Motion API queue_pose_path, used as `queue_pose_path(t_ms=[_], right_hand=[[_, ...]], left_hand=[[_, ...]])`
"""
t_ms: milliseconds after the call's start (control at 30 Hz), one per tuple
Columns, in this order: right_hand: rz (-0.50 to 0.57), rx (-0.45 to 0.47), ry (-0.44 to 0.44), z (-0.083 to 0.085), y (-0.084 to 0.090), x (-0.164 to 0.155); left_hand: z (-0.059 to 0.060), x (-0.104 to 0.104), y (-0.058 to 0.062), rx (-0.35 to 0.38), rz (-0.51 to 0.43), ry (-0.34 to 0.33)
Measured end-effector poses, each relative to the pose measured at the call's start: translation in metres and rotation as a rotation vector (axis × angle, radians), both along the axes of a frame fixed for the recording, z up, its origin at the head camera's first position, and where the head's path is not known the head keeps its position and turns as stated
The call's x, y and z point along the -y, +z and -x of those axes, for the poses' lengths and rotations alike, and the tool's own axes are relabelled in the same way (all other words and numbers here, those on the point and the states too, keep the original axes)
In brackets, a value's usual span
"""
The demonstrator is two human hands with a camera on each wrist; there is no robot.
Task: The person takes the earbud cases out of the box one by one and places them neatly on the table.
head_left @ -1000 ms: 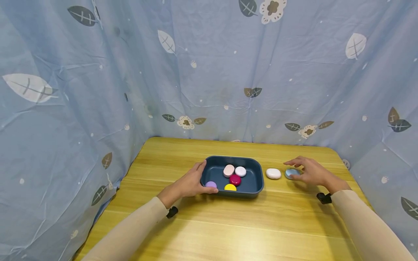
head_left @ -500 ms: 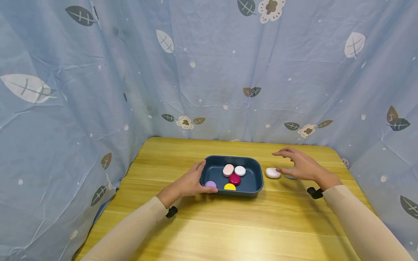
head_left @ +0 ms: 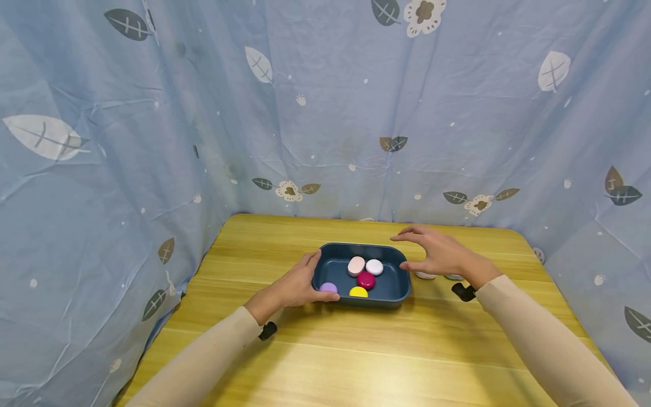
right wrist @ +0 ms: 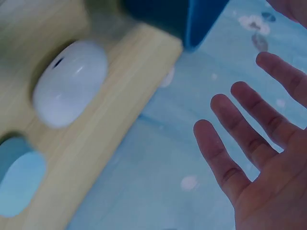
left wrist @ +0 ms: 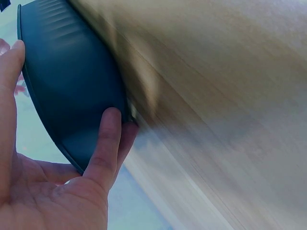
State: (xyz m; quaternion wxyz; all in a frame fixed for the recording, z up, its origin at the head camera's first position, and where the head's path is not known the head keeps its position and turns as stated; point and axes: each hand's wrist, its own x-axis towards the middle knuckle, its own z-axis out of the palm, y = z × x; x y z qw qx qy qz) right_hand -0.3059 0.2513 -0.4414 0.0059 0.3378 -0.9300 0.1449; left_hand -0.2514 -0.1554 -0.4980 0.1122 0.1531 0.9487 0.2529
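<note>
A dark blue tray [head_left: 402,282] sits mid-table and holds several small oval cases: pink [head_left: 356,265], white [head_left: 374,267], magenta [head_left: 366,280], yellow [head_left: 358,292] and purple [head_left: 328,288]. My left hand [head_left: 305,280] grips the tray's left end, and its fingers [left wrist: 108,139] wrap the outer wall of the tray [left wrist: 67,81]. My right hand [head_left: 432,254] hovers over the tray's right rim with fingers [right wrist: 225,153] spread, holding nothing. Behind it on the table lie a white case [right wrist: 69,81] and a light blue case [right wrist: 19,184], mostly hidden in the head view.
The wooden table [head_left: 356,350] is walled on three sides by a blue leaf-print curtain [head_left: 325,113]. Bare wood lies between the tray and me. The table's right edge runs close behind the two loose cases.
My right hand has lifted off the light blue case and swung left, past the white case, to above the tray's right rim. Left hand and tray have not moved.
</note>
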Motion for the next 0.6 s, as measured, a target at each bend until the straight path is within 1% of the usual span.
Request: queue_pose_path(t_ms=[233,467,600], right_hand=[[-0.025,0.042,0.096,0.005,0.005,0.034],[-0.051,0.084,0.179,0.013,0.003,0.063],[-0.074,0.128,0.227,0.019,0.001,0.075]], left_hand=[[0.001,0.0,0.0,0.0,0.011,-0.003],[0.001,0.0,-0.001,-0.001,0.019,-0.003],[0.001,0.0,-0.001,0.0,0.019,-0.009]])
